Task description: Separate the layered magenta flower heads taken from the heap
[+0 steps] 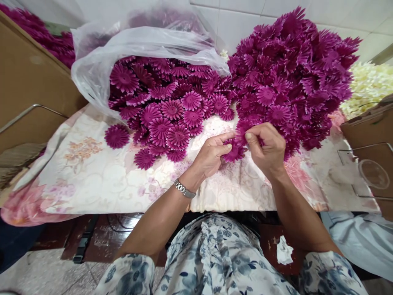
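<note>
Fingers [226, 148] of the left hand [208, 159]: index stretched forward, thumb a narrow gap from it, thumb tip at the edge of a purple flower [235, 151]. From my distance I cannot tell whether they grip the flower or only touch it. Right hand [269, 148]: thumb drawn in close to the bent index; tips blurred, so I cannot tell whether a petal is pinched there. I log the flower's position as between the two hands, just above or on the floral cloth [242, 196]; contact unclear to me.

Left wrist carries a metal watch [184, 189]. Just beyond the hands I count two masses of similar blooms: a tall heap [291, 82] on the right, and a lower pile [161, 110] on the left, spilling out of a clear plastic bag [82, 76]. One loose bloom [117, 136] sits beside the pile's left edge.

Further out I note a cardboard box [33, 73] at far left, another carton [373, 137] at far right, and pale yellow flowers [373, 86] behind the latter. White tiled wall [241, 24] at the back. Below the table edge, near the right forearm: crumpled white tissue [284, 250].
</note>
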A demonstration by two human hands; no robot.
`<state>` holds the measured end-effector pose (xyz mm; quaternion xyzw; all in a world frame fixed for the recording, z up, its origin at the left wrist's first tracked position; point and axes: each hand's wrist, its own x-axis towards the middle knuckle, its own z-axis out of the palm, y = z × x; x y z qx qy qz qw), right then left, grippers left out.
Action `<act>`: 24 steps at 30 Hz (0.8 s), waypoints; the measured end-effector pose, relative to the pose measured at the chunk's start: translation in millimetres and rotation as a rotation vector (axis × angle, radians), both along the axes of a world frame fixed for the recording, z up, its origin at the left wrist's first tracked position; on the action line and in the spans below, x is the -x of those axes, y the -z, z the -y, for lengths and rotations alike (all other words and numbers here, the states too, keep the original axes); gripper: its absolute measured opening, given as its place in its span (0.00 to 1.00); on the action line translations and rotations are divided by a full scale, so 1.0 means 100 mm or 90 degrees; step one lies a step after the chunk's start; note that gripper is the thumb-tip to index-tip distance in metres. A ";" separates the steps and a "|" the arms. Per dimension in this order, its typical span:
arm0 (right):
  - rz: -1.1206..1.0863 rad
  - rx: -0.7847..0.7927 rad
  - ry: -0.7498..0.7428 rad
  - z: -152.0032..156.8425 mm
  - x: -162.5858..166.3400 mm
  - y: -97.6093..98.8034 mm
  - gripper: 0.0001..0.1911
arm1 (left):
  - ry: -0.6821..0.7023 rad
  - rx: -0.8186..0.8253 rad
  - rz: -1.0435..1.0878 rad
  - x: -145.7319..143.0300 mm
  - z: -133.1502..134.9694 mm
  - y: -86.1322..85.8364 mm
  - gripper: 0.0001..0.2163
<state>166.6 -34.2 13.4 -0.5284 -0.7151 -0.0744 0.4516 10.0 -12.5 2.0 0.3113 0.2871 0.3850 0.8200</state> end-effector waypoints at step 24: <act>-0.034 0.055 -0.080 0.03 0.10 0.13 0.08 | -0.020 0.006 -0.011 0.00 -0.01 -0.02 0.17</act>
